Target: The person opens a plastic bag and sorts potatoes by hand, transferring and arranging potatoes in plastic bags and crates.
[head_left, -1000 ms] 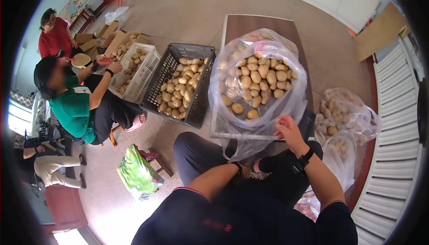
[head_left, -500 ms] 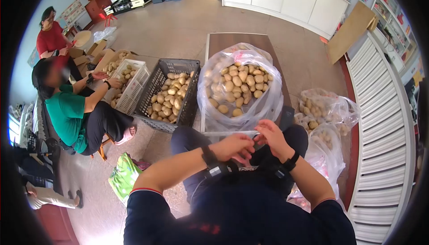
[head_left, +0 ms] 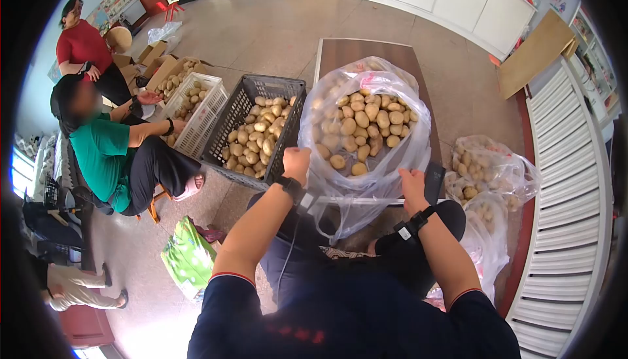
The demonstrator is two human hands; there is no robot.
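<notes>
A clear plastic bag [head_left: 353,192] full of potatoes [head_left: 369,120] sits on a brown low table [head_left: 366,50] in front of me. At the bag's near left side, my left hand [head_left: 297,164] is closed on its edge. My right hand [head_left: 412,187] pinches the plastic at the near right side. Between my hands, the near edge of the bag hangs down over the front of the table toward my lap. Several potatoes show through the bag's wide mouth.
Left of the table stands a black crate [head_left: 219,120] of potatoes, then a white crate [head_left: 212,107]. A person in green [head_left: 104,143] sits beside them; another in red [head_left: 85,51] stands behind. More potato bags [head_left: 487,162] lie at right, near a white radiator [head_left: 556,195].
My hands have moved apart from close together above my lap, and each now grips the bag's near edge. The near plastic is pulled out and hangs lower. The view has shifted slightly.
</notes>
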